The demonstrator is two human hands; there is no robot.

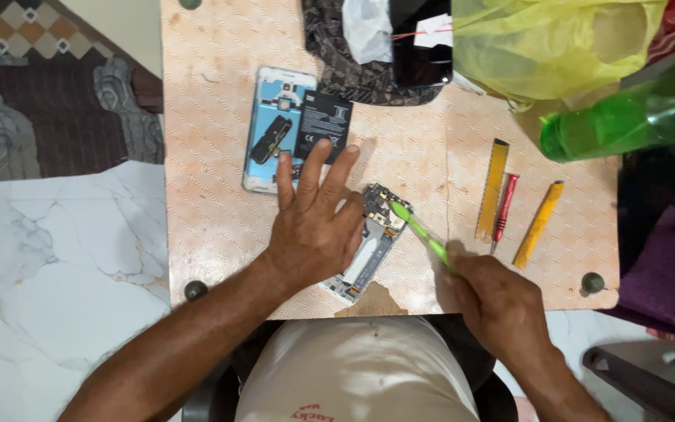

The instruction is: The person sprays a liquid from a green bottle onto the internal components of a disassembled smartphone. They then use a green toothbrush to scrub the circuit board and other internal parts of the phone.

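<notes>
My left hand [314,219] lies flat with fingers spread on an opened phone body [369,250], pinning it to the table [212,227]. Its circuit board end [379,205] shows beside my fingers. My right hand [494,297] grips a green toothbrush [419,230] whose bristle head rests on the circuit board. Just beyond my left fingertips lies a light blue phone back frame [271,129] with a black battery [323,125] leaning on its right side.
Two yellow pry tools [492,187] [538,224] and a red screwdriver [505,207] lie to the right. A green plastic bottle [626,117], a yellow plastic bag [548,39], a dark patterned cloth [353,70] and a black phone [423,47] sit at the far edge. White marble floor [48,266] lies left.
</notes>
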